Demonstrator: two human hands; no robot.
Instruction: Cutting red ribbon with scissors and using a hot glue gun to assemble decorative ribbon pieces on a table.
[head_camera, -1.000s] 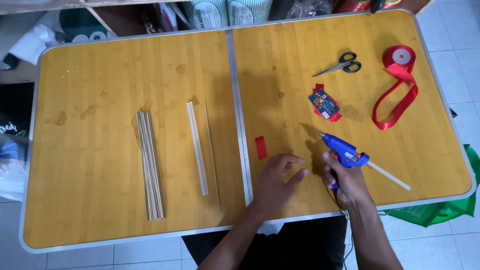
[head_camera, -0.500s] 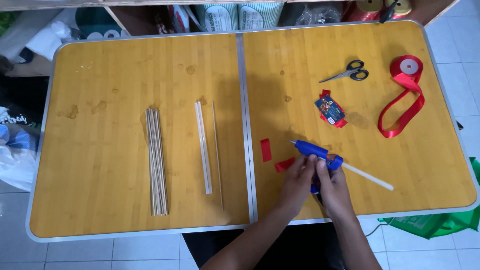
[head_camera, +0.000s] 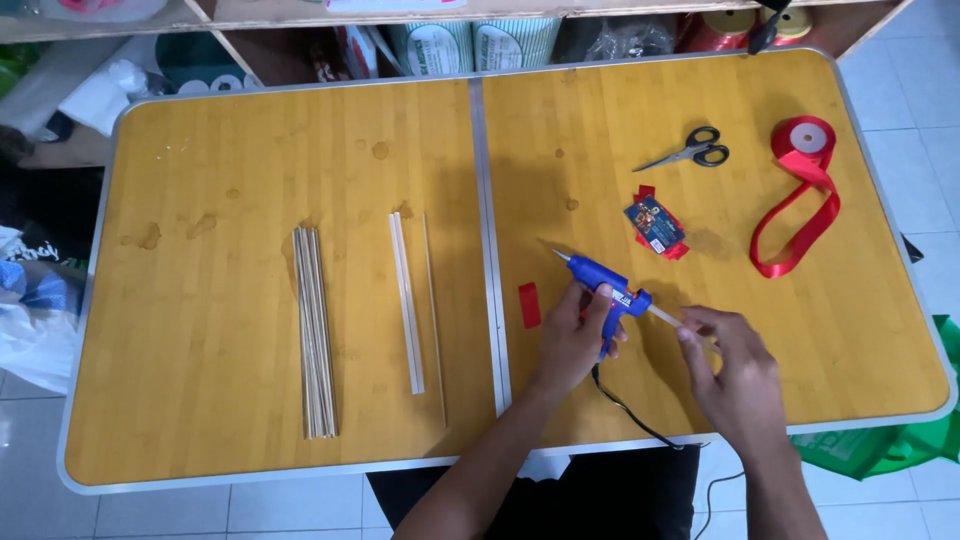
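I see one small packet (head_camera: 655, 225) on the surface (head_camera: 250, 150), right of the middle. It is a flat rectangle, dark blue with red edges. Two white and green striped packs (head_camera: 475, 42) stand on the shelf behind.

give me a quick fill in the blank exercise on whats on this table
1. The left hand grips a ____ glue gun.
2. The right hand pinches the glue stick at the gun's ____ end.
3. The scissors lie ____ of the red ribbon spool.
4. The bundle of wooden sticks lies on the table's ____ half.

Missing words: blue; back; left; left

Glossy blue plastic glue gun (head_camera: 600, 280); satiny red ribbon (head_camera: 795, 215); wood-grain table (head_camera: 250, 150).
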